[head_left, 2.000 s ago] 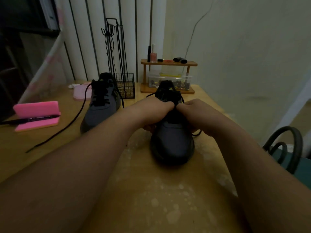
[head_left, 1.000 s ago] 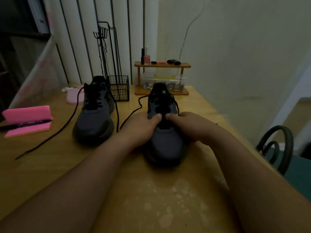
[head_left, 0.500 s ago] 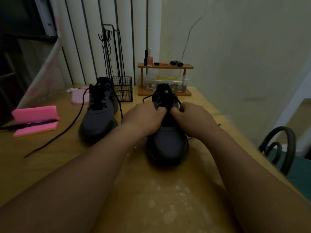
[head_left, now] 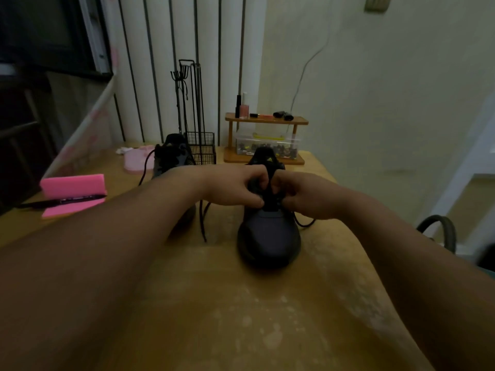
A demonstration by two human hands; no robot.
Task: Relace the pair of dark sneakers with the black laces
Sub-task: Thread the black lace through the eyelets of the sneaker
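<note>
Dim room, pale wall [head_left: 375,103] across the right of the frame, white vertical slats [head_left: 187,36] at upper centre. Below, a worn yellowish wooden counter [head_left: 241,317] filling the lower half. At centre, toe toward the bottom edge, the near sneaker [head_left: 269,236], dark, upright on its sole. Reaching in from the bottom corners, left forearm [head_left: 120,236] and right forearm [head_left: 388,236], bare. Left grip [head_left: 235,187] clamped, fingers curled, on the black lace [head_left: 272,180] at the sneaker's eyelets. Right grip [head_left: 302,195] just beside it, likewise curled and pinching the same lace, knuckles nearly touching. One loose end of that lace trailing down the counter left of the sneaker, a loop lying out to its right. Second sneaker [head_left: 172,156] left of centre and farther back, partly hidden behind the left forearm, its second lace [head_left: 144,170] curving off to the left. Just right of it, a black wire basket [head_left: 202,148]. Right of that, a small wooden shelf [head_left: 266,119] with little bottles [head_left: 243,109] on top and a clear box [head_left: 267,145] beneath. At middle left, a pink case [head_left: 73,184] with a dark pen [head_left: 64,201] lying across it. Curved dark chair back [head_left: 439,231] at the right edge.
</note>
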